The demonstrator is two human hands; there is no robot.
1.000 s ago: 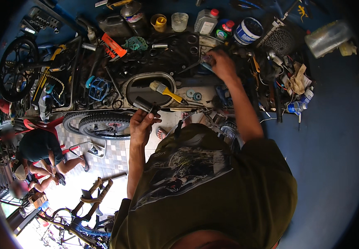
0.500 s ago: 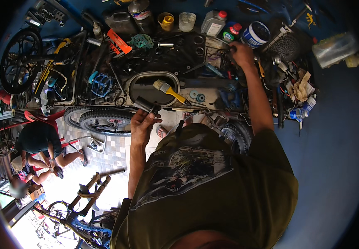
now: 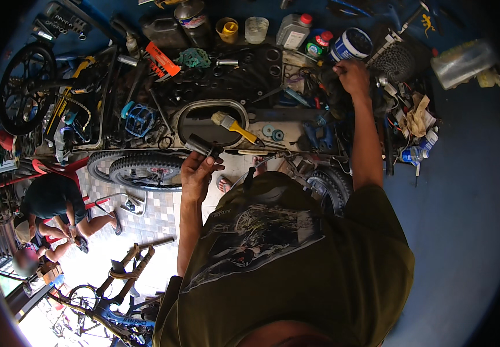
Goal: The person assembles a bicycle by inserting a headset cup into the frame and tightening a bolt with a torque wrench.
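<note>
My left hand (image 3: 196,173) is closed round a dark metal cylinder (image 3: 202,144), hollow-looking and tilted, just in front of the bench's near edge. Beside it lies a yellow-handled paintbrush (image 3: 233,125), its bristles over an oval metal-rimmed basin (image 3: 181,122). My right hand (image 3: 353,78) is stretched to the back right of the bench, just below a white and blue tub (image 3: 352,44). Its fingers are curled down toward dark clutter; whatever they may hold is hidden. A green bottle with a red cap (image 3: 318,45) stands to its left.
Tools and parts crowd the bench, including a blue pedal (image 3: 139,118), a crankset (image 3: 25,87) and a sprocket cassette (image 3: 393,62). Bicycle wheels (image 3: 146,170) stand below the front edge. Another person (image 3: 53,196) sits at the left, near a blue bicycle frame (image 3: 120,315).
My right hand has moved right, from beside the green bottle to below the tub. The left hand keeps its hold on the cylinder, nearly unmoved.
</note>
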